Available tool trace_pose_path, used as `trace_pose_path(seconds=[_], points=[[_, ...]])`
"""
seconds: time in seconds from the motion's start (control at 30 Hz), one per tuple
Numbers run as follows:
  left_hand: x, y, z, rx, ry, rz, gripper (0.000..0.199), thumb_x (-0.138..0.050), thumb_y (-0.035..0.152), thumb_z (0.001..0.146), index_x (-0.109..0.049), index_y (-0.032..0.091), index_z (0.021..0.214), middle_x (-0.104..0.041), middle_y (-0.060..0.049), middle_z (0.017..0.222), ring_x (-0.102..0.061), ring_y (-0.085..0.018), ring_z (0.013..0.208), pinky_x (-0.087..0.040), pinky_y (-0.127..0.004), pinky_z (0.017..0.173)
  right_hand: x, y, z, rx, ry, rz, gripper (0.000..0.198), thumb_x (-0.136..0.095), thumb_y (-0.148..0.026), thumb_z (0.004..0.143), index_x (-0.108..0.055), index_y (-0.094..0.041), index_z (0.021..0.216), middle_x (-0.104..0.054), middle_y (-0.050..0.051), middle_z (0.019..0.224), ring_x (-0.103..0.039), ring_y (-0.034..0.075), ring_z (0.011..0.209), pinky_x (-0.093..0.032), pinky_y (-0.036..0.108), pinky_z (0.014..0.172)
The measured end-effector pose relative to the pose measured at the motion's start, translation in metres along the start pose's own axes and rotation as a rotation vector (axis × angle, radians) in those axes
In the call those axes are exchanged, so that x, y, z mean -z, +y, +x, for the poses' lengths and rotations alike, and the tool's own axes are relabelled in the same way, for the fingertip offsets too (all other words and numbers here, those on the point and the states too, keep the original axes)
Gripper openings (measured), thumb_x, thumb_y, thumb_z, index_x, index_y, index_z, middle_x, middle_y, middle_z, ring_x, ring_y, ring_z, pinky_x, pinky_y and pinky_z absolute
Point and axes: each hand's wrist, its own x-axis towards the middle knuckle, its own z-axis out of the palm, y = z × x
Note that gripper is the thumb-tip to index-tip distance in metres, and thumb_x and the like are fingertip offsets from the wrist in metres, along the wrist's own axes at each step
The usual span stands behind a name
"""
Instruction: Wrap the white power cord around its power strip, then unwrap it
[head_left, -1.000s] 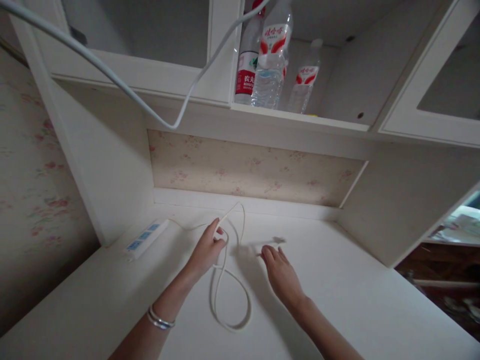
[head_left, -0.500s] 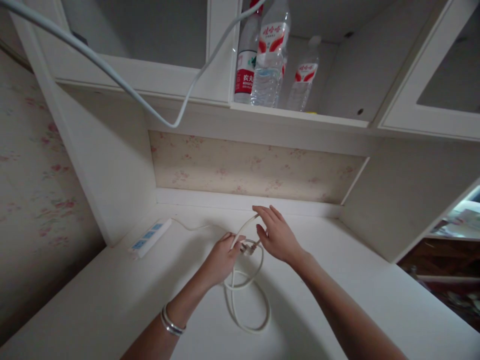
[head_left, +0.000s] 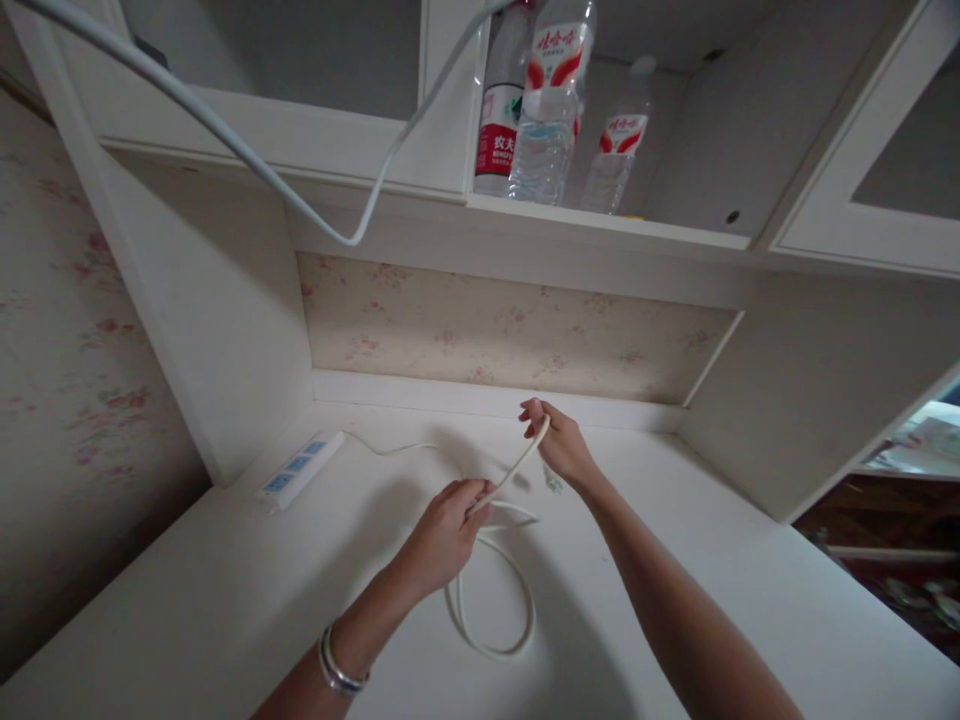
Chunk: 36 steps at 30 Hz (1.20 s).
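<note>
A white power cord runs between my two hands above the white desktop. My left hand is closed around the cord, and a loop of it hangs down from there toward the desk. My right hand, higher and to the right, pinches the cord between thumb and fingers. Just below the right hand shows the plug, partly blurred, with its prongs pointing down. At the left on the desk lies a white power strip with blue socket faces; the cord leads out of its far end.
Above the desk, an open cupboard shelf holds a red-labelled bottle and two clear water bottles. A bent white rod or cable crosses the upper left in front. White side panels bound the desk.
My right hand has closed on the cord and drawn it up and right. The plug has shifted from between my hands to below the right one. My left hand still holds the cord.
</note>
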Motion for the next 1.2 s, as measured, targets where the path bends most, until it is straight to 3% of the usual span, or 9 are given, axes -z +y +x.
trace_pose_path(seconds=[0.1,0.2,0.33,0.47,0.6,0.83,1.0,1.07,1.2], points=[[0.003,-0.009,0.001,0.046,0.128,-0.047,0.022,-0.048,0.032,0.087,-0.059,0.019,0.101,-0.064,-0.004,0.094,-0.057,-0.016,0.081,-0.043,-0.025,0.073,-0.011,0.001,-0.009,-0.129,-0.193,0.321,0.052,-0.032,-0.062,0.086,-0.057,-0.017,0.082,-0.060,0.004,0.075,-0.055,0.013,0.063,-0.049,0.030,0.065],[0.007,-0.020,0.000,0.074,0.191,-0.036,0.023,-0.047,0.036,0.087,-0.060,0.018,0.092,-0.061,-0.001,0.078,-0.053,-0.013,0.067,-0.040,-0.022,0.063,-0.020,0.002,-0.018,-0.294,-0.318,0.625,0.048,-0.040,-0.064,0.083,-0.054,-0.017,0.080,-0.057,0.001,0.071,-0.051,0.010,0.055,-0.052,0.032,0.063],[0.003,-0.035,-0.005,0.142,0.152,-0.071,0.023,-0.047,0.038,0.086,-0.059,0.018,0.087,-0.055,0.002,0.068,-0.048,-0.012,0.060,-0.036,-0.021,0.056,-0.026,-0.001,-0.023,-0.341,-0.326,0.828,0.043,-0.046,-0.061,0.082,-0.053,-0.019,0.079,-0.057,0.001,0.073,-0.051,0.009,0.053,-0.053,0.035,0.068],[-0.007,-0.041,-0.015,0.098,0.052,-0.057,0.021,-0.046,0.031,0.087,-0.059,0.017,0.079,-0.055,0.000,0.072,-0.050,-0.013,0.066,-0.039,-0.023,0.062,-0.030,-0.005,-0.022,-0.268,-0.163,0.885,0.041,-0.049,-0.061,0.080,-0.054,-0.020,0.083,-0.059,0.002,0.084,-0.059,0.013,0.069,-0.051,0.034,0.079],[-0.012,-0.036,-0.020,0.040,0.013,-0.064,0.017,-0.046,0.024,0.087,-0.062,0.018,0.088,-0.059,-0.003,0.081,-0.055,-0.016,0.078,-0.042,-0.025,0.072,-0.034,-0.009,-0.021,-0.234,-0.053,0.953,0.038,-0.050,-0.059,0.081,-0.053,-0.021,0.082,-0.058,0.001,0.089,-0.060,0.012,0.073,-0.049,0.033,0.084],[-0.010,-0.049,-0.015,0.076,0.210,-0.037,0.020,-0.047,0.012,0.079,-0.059,0.018,0.094,-0.056,-0.003,0.089,-0.053,-0.017,0.085,-0.042,-0.029,0.079,-0.037,-0.011,-0.027,-0.437,-0.340,1.003,0.034,-0.054,-0.052,0.083,-0.052,-0.018,0.080,-0.060,-0.001,0.071,-0.052,0.007,0.046,-0.053,0.029,0.062],[-0.009,-0.056,-0.015,0.095,0.245,-0.097,0.018,-0.045,0.012,0.080,-0.059,0.018,0.090,-0.056,-0.002,0.084,-0.053,-0.016,0.081,-0.042,-0.029,0.077,-0.043,-0.006,-0.046,-0.608,-0.612,0.945,0.018,-0.059,-0.034,0.082,-0.051,-0.019,0.088,-0.060,-0.004,0.077,-0.042,0.000,0.036,-0.055,0.025,0.055],[-0.009,-0.057,-0.015,0.139,0.321,-0.190,0.022,-0.050,0.015,0.079,-0.058,0.019,0.100,-0.056,-0.002,0.087,-0.054,-0.015,0.079,-0.044,-0.029,0.075,-0.048,-0.002,-0.058,-0.657,-0.697,0.889,0.021,-0.061,-0.034,0.081,-0.049,-0.021,0.093,-0.059,-0.004,0.080,-0.043,0.000,0.036,-0.055,0.023,0.052],[-0.008,-0.060,-0.014,0.171,0.489,-0.300,0.050,-0.058,0.020,0.077,-0.045,0.022,0.125,-0.054,-0.005,0.103,-0.056,-0.015,0.086,-0.046,-0.028,0.077,-0.057,0.009,-0.080,-0.696,-0.759,0.784,0.036,-0.062,-0.034,0.080,-0.043,-0.022,0.107,-0.060,-0.004,0.077,-0.048,0.003,0.038,-0.054,0.024,0.048]])
